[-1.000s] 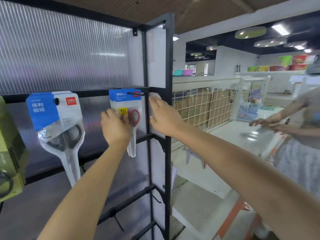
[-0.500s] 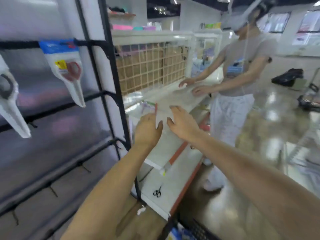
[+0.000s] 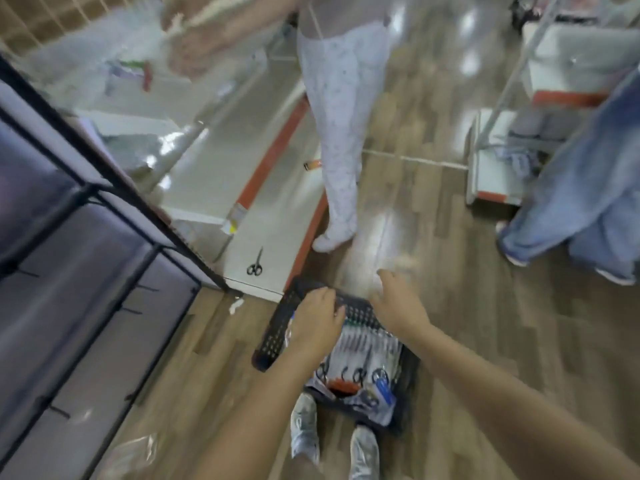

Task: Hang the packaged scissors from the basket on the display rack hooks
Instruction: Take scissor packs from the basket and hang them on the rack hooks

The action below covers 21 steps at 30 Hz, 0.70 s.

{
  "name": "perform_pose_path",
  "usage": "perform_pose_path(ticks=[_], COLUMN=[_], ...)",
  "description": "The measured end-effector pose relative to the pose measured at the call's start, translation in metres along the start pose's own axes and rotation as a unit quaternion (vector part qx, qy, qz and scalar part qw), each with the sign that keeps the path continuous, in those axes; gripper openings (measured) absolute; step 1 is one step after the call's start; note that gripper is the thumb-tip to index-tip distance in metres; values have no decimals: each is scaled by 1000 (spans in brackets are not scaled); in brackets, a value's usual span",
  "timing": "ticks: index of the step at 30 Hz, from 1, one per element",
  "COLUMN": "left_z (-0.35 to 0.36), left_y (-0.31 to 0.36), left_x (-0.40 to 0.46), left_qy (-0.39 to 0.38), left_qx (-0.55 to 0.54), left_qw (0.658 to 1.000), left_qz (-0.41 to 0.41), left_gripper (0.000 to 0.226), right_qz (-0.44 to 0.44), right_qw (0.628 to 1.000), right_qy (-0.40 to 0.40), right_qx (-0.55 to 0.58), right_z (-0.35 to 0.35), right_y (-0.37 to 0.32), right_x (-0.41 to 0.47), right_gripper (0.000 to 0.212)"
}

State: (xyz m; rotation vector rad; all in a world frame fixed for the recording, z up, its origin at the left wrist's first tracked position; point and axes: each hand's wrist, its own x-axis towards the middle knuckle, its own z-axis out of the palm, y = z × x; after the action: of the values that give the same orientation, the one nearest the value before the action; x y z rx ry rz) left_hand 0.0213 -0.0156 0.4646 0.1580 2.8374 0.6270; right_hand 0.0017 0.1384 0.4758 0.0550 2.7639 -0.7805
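A black perforated basket (image 3: pixel 273 337) stands on the wooden floor by my feet, filled with several packaged scissors (image 3: pixel 360 358). My left hand (image 3: pixel 317 322) hovers over the basket's left part, fingers loosely bent, holding nothing. My right hand (image 3: pixel 398 303) is over the basket's far rim, fingers relaxed and empty. The display rack (image 3: pixel 104 209) with its black frame and small hooks stands at the left. The view is blurred by motion.
A loose pair of black scissors (image 3: pixel 255 265) lies on the low white shelf (image 3: pixel 214 168) with an orange edge. One person in white trousers (image 3: pixel 339 133) stands ahead; another in jeans (image 3: pixel 581 188) stands at the right. A white shelf unit (image 3: pixel 498 161) is at the far right.
My view has swung from the rack down to the floor. Both hands left the hung scissors pack and dropped over the basket.
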Motion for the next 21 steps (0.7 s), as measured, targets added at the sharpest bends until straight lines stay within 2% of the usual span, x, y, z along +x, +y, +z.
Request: perform_pose_path(ticks=[6, 10, 12, 16, 21], left_z=[94, 148, 170, 216, 271], left_y=[-28, -66, -90, -146, -208], left_x=[-14, -17, -18, -13, 26], left_qy=[-89, -134, -152, -167, -176], left_qx=[10, 2, -8, -21, -12], left_qw=[995, 988, 982, 977, 971], left_qz=[-36, -82, -111, -128, -159], left_gripper=[22, 16, 10, 36, 21], right_qz=[116, 179, 188, 195, 238], right_qw=[990, 976, 971, 964, 941], right_qy=[-50, -106, -126, -141, -159], right_qx=[60, 70, 78, 110, 182], right_z=[80, 139, 168, 234, 328], right_y=[91, 126, 137, 149, 163], right_x=[-29, -36, -33, -16, 20], right_gripper=[30, 26, 31, 32, 28])
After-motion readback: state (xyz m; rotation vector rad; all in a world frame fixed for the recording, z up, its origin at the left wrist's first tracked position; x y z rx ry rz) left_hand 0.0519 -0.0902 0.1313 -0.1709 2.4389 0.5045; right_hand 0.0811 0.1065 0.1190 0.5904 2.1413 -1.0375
